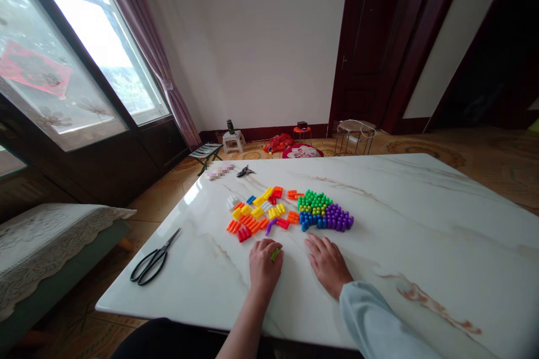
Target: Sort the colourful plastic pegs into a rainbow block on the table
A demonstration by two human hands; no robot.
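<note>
My left hand (264,265) is curled on the table's near side, closed around a yellow-green plastic piece (275,254) that shows beside the thumb. To its right, my right hand (329,262) lies with fingers stretched out on the tabletop, just short of the blue pieces (311,221). Green pieces (314,200), small yellow-green pieces and purple pieces (339,217) stand upright with the blue ones in one tight cluster. Left of that cluster lie short rows of yellow pieces (277,211), orange pieces (250,223) and red pieces (243,234), plus a bent purple strip (270,226).
Black-handled scissors (149,262) lie on the marble-look table (404,196) at the left. Dark pliers (245,171) and a blurred pinkish item (219,170) rest near its far left edge. A cloth-covered seat (54,247) stands left; stools (233,141) stand beyond.
</note>
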